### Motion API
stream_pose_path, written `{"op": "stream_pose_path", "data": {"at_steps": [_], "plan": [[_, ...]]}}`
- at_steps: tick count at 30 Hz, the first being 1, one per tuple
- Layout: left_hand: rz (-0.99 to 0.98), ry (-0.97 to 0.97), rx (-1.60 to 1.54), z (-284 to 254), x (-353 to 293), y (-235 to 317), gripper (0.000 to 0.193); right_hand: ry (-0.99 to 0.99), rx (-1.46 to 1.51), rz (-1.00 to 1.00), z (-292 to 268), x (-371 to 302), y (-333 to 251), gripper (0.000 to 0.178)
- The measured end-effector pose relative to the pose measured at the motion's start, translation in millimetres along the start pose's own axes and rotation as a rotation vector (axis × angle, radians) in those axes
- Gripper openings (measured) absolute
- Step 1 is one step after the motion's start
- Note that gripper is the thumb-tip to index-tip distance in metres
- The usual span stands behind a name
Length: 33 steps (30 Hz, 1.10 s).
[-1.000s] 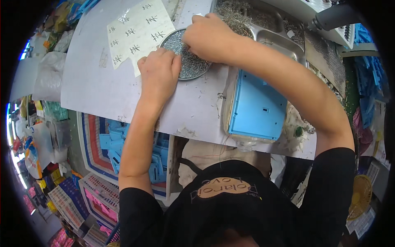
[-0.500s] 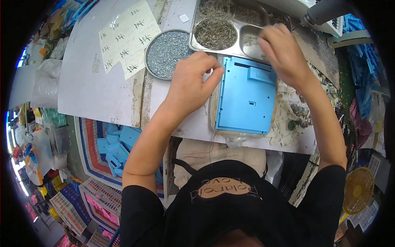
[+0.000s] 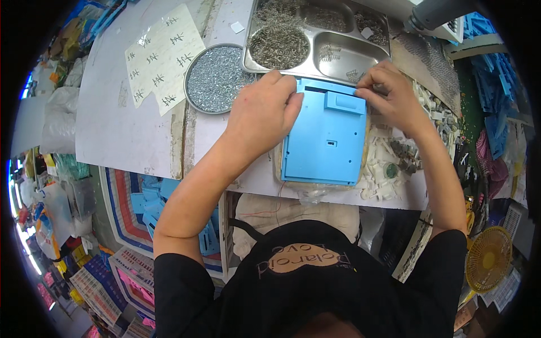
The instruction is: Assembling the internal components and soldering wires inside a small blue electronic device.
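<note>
A light blue plastic panel lies flat at the table's front edge, with a slot along its far side, a raised rectangular block and several small holes. My left hand is closed at the panel's far left corner, its thumb against the edge; whatever its fingertips hold is hidden. At the far right corner my right hand pinches thumb and forefinger together, touching or just over the panel. Any piece between those fingertips is too small to make out. Just beyond is a metal compartment tray holding small metal springs.
Left of the tray stands a round dish of small silvery metal pieces. A marked paper sheet lies farther left. White plastic bits are heaped right of the panel. Below the table, a striped bin holds blue parts. A yellow fan stands right.
My right hand has come back from the tray's near right compartment to the panel's far right corner. My left hand stays at the far left corner. The whole view has shifted slightly.
</note>
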<state>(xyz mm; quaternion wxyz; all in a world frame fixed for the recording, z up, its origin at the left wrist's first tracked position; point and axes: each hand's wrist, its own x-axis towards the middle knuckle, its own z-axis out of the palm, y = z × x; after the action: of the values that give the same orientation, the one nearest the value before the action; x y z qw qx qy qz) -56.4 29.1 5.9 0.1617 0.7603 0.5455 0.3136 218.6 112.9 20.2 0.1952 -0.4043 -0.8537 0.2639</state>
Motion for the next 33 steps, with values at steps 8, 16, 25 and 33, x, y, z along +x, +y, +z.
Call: {"op": "stream_pose_path", "data": {"at_steps": [8,16,25,33], "plan": [[-0.200,0.129,0.417,-66.6,-10.0,-57.0,0.016,0.027,-0.287,-0.548,32.1,108.3,-81.2,0.012],[-0.347,0.159,0.395,-63.5,-31.5,-80.2,0.011,-0.236,-0.640,-0.492,129.9,177.9,-127.9,0.007],[-0.294,0.119,0.585,-60.0,-13.6,-91.8,0.023,-0.064,-0.749,-0.487,118.5,173.4,-122.3,0.010],[-0.367,0.113,0.295,-70.5,-19.2,-79.7,0.016,0.186,-0.322,-0.399,19.7,45.6,-74.8,0.008]]}}
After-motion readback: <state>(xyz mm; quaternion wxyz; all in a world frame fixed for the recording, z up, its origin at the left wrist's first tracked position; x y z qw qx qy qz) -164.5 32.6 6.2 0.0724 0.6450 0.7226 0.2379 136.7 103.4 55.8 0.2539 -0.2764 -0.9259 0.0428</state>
